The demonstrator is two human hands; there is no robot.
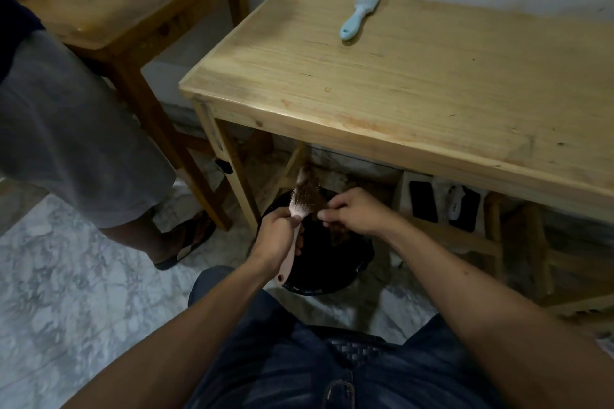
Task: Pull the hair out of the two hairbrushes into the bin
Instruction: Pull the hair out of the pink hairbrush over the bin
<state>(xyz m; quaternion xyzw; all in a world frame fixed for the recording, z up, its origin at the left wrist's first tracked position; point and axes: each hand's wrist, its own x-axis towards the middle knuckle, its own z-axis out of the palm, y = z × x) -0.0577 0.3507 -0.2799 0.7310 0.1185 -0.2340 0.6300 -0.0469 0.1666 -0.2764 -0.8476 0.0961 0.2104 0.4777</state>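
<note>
the left hand (275, 236) grips the handle of a pink hairbrush (296, 212) above the black bin (332, 262), bristles matted with brown hair (309, 188). the right hand (355, 212) pinches a tuft drawn from it (a clump hangs below). a pale blue hairbrush (360, 12) lies on the tabletop (415, 76), well apart.

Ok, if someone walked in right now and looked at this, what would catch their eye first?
Probably the two hands low in the middle: the left hand grips a pink hairbrush by its handle over a black bin on the floor, while the right hand pinches brown hair at its bristles. Next, the blue hairbrush lying alone at the far side of the pale wooden table.
</note>
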